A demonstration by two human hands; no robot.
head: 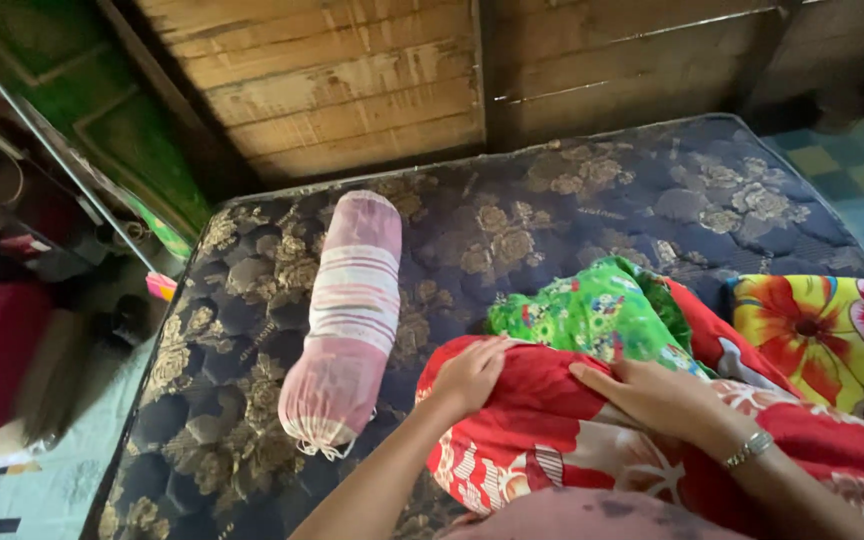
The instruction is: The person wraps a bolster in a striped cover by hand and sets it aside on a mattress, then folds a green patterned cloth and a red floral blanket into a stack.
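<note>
My left hand (469,375) lies on the red cloth (542,420), fingers curled over its edge, so it looks like a soft grip on the fold. My right hand (657,395) lies flat on the same red cloth, fingers nearly straight and close together — it presses down and holds nothing. I can see one shiny bracelet (749,449) on my right wrist.

The red cloth is bunched up on the near side of the dark blue mattress (252,330), which has gold flowers on it. Just behind my hands sits one green cloth (602,310) with little flowers, touching the red one. To the right is one bright cloth (822,335) with big red and yellow flowers.

One long pink striped bolster pillow (344,320) lies on the mattress to the left of my hands — apart from them. Behind the bed is a wooden wall (352,80).
</note>
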